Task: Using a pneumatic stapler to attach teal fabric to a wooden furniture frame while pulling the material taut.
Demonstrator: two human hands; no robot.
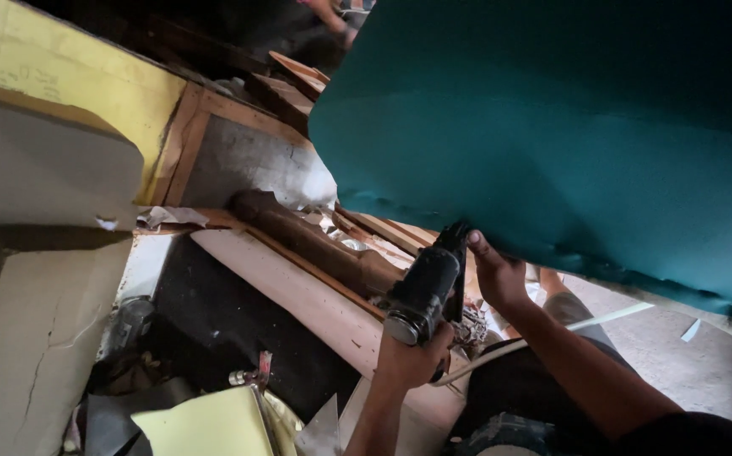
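Head view looks down on my two hands at the lower edge of a large teal upholstered panel [552, 127], which fills the upper right of the picture and hangs tilted over the cluttered floor. My left hand [412, 355] is clamped around the grip of a black staple gun [429, 283], its nose pressed up against the panel's bottom edge. My right hand [497, 274] is just beside the nose, fingers closed on the fabric edge and pressing it against the panel.

Judging how far along this is: the teal cloth already lies smooth and taut across the whole visible face, and the lower edge to the right of my hands shows a row of small puckers, which I read as fastened. The stretch of edge to the left of the gun, running up toward the rounded corner, looks softer and wavier, so I judge that part not yet fixed. The back of the panel is hidden from me.

The fabric is plain, matte, deep teal, unwrinkled except at the edge. Below it lie a pale wooden board [298, 287], a brown rolled piece [298, 236] and a yellow sheet [206, 422] near the bottom edge of the picture. A pale hose [585, 323] trails away behind my right forearm.
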